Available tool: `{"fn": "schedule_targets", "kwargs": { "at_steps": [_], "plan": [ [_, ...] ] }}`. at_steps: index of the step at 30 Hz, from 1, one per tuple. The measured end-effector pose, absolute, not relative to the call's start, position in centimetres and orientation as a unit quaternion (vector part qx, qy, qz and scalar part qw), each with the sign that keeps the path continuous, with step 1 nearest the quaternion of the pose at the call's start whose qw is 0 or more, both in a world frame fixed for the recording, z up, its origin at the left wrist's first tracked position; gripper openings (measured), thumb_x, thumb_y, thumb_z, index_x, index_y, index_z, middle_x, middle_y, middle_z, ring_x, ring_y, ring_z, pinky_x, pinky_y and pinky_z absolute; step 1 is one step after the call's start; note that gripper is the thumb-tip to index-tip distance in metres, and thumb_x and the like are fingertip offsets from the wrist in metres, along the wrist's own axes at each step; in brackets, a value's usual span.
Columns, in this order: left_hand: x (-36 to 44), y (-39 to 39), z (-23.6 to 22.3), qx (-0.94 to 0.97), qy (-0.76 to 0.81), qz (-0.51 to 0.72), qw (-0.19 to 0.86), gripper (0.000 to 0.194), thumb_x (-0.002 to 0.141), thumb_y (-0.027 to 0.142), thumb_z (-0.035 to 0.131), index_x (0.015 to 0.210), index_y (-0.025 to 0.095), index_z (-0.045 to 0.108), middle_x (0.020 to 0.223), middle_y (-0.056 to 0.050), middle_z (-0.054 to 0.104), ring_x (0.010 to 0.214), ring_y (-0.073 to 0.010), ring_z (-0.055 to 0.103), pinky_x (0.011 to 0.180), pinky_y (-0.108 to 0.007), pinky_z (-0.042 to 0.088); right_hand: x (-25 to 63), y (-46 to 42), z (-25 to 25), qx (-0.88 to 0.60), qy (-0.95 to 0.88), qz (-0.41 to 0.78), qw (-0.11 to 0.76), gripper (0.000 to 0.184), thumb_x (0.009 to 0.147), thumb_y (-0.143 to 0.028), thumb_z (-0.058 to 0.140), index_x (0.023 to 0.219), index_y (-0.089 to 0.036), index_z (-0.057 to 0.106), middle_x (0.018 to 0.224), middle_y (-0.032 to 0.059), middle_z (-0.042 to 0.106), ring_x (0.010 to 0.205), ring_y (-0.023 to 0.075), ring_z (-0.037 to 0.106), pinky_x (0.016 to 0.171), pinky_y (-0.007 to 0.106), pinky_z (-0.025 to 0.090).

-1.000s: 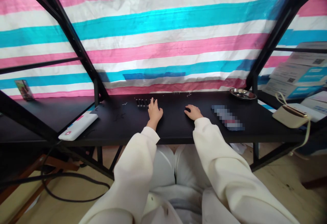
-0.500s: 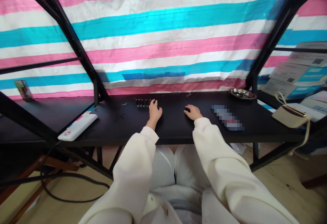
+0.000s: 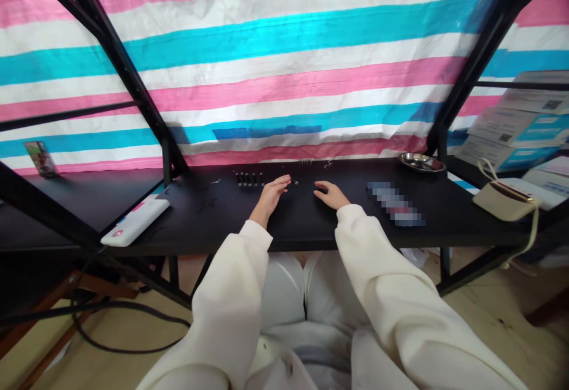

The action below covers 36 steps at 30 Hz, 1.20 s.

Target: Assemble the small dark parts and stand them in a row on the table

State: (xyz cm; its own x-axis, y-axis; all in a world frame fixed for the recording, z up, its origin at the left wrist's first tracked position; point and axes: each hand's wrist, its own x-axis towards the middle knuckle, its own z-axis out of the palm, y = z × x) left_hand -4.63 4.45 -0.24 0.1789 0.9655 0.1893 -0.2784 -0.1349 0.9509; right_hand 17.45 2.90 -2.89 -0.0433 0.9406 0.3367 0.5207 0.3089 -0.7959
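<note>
My left hand [image 3: 272,195] is closed at the fingertips around a small dark cylinder [image 3: 294,182], whose light end sticks out toward the right; most of it is hidden by the fingers. To the left of that hand, several similar small black cylinders [image 3: 250,179] with pale ends lie side by side in a row on the black table [image 3: 306,224]. My right hand [image 3: 331,195] rests just over the tabletop with thumb and fingers apart, facing the left hand across a gap. I see nothing in it.
A metal dish [image 3: 422,163] sits at the back right, with a blurred-out flat item [image 3: 395,204] in front of it. A white device [image 3: 136,221] lies at the left; a beige pouch [image 3: 505,201] is at the right edge. Small springs [image 3: 306,162] lie along the back edge.
My left hand has lifted away from the row and turned rightward with a small dark cylinder in its fingers. The right hand has shifted slightly left and opened its fingers a little.
</note>
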Motion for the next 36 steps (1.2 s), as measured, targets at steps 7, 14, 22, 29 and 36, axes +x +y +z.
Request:
{"fn": "schedule_targets", "kwargs": {
  "at_steps": [7, 14, 22, 29, 36],
  "plan": [
    [-4.6, 3.1, 0.3, 0.534, 0.243, 0.459, 0.667, 0.021, 0.065, 0.015, 0.067, 0.085, 0.012, 0.071, 0.128, -0.013, 0.051, 0.106, -0.0228, 0.056, 0.079, -0.025, 0.044, 15.8, 2.8, -2.6, -0.374, -0.589, 0.485, 0.527, 0.045, 0.059, -0.039, 0.074, 0.096, -0.017, 0.061, 0.081, 0.0072, 0.070, 0.076, 0.0181, 0.065, 0.086, 0.041, 0.047],
    [-4.4, 2.8, 0.4, 0.540, 0.238, 0.438, 0.678, 0.020, 0.065, 0.017, 0.069, 0.084, 0.010, 0.070, 0.122, -0.014, 0.056, 0.099, -0.0208, 0.060, 0.086, -0.029, 0.044, 15.5, 1.6, -1.4, -0.364, -0.555, 0.531, 0.528, 0.038, 0.055, -0.043, 0.076, 0.078, -0.016, 0.062, 0.069, 0.0042, 0.068, 0.063, 0.0142, 0.063, 0.075, 0.035, 0.050],
    [-4.0, 3.2, -0.4, 0.538, 0.340, 0.449, 0.627, 0.038, 0.060, 0.022, 0.076, 0.093, 0.012, 0.060, 0.077, -0.005, 0.068, 0.064, -0.0126, 0.064, 0.069, -0.027, 0.047, 15.4, 1.5, -1.3, -0.382, -0.552, 0.517, 0.531, 0.038, 0.053, -0.043, 0.077, 0.074, -0.016, 0.063, 0.065, 0.0029, 0.066, 0.058, 0.0119, 0.059, 0.066, 0.031, 0.050],
    [-4.0, 3.0, -0.4, 0.571, 0.348, 0.417, 0.616, 0.034, 0.060, 0.026, 0.075, 0.087, 0.009, 0.062, 0.079, -0.010, 0.069, 0.065, -0.0133, 0.063, 0.074, -0.032, 0.047, 15.4, 1.4, -1.1, -0.388, -0.564, 0.510, 0.520, 0.036, 0.053, -0.043, 0.077, 0.074, -0.016, 0.063, 0.065, 0.0029, 0.066, 0.060, 0.0125, 0.060, 0.067, 0.031, 0.050],
    [-3.8, 2.4, 0.4, 0.549, 0.362, 0.422, 0.624, 0.033, 0.058, 0.025, 0.076, 0.084, 0.009, 0.062, 0.075, -0.007, 0.069, 0.060, -0.0116, 0.062, 0.070, -0.028, 0.048, 15.4, 1.4, -1.2, -0.389, -0.563, 0.501, 0.529, 0.038, 0.053, -0.045, 0.076, 0.073, -0.016, 0.062, 0.065, 0.0031, 0.066, 0.059, 0.0122, 0.059, 0.065, 0.030, 0.049]
  ]
}}
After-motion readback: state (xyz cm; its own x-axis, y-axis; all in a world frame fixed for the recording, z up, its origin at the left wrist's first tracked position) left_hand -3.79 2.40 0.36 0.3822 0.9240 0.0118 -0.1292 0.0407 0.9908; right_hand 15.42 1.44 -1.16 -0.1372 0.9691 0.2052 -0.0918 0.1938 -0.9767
